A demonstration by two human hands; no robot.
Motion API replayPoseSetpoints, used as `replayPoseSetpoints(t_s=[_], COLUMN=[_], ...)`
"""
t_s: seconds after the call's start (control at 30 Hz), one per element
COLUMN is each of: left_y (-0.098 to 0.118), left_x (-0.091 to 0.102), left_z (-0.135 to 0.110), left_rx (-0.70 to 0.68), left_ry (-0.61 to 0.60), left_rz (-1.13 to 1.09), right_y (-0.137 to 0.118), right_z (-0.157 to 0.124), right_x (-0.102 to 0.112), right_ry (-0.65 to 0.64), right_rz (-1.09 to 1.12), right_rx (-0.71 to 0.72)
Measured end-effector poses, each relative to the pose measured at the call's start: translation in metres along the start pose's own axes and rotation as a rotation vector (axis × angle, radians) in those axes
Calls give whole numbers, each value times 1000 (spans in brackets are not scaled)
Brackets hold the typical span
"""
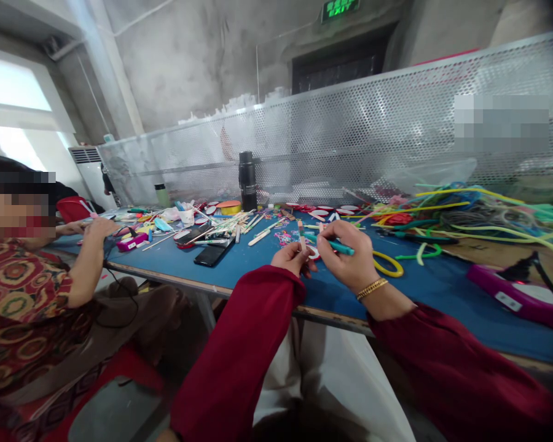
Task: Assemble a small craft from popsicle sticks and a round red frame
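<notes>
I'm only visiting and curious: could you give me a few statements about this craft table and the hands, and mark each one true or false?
1. The right hand holds a teal pen. True.
2. The left hand is empty. False: it pinches a wooden stick.
3. A gold bracelet sits on the right wrist. True.
4. The black bottle lies on its side. False: it stands upright at the far side of the blue table.
5. The black phone lies flat on the table, left of both hands. True.
</notes>
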State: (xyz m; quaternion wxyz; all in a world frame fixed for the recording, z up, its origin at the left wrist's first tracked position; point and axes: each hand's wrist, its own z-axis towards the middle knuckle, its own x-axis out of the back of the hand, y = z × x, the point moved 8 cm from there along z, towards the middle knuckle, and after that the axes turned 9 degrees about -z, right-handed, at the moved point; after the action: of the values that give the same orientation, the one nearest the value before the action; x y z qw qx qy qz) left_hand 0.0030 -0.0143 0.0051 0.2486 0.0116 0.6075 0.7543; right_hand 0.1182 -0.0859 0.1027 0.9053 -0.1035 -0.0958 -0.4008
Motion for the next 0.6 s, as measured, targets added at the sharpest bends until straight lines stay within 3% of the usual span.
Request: replayPoseSetpoints(t_s=[0.6], left_y=[0], left_x=[0], left_z=[1], left_rx=[-15], left_ry=[10], left_rz=[-41], right_y=[-1], right_z=[-1], right_x=[1], right_ry=[14], right_rz=[11], right_rx=[22])
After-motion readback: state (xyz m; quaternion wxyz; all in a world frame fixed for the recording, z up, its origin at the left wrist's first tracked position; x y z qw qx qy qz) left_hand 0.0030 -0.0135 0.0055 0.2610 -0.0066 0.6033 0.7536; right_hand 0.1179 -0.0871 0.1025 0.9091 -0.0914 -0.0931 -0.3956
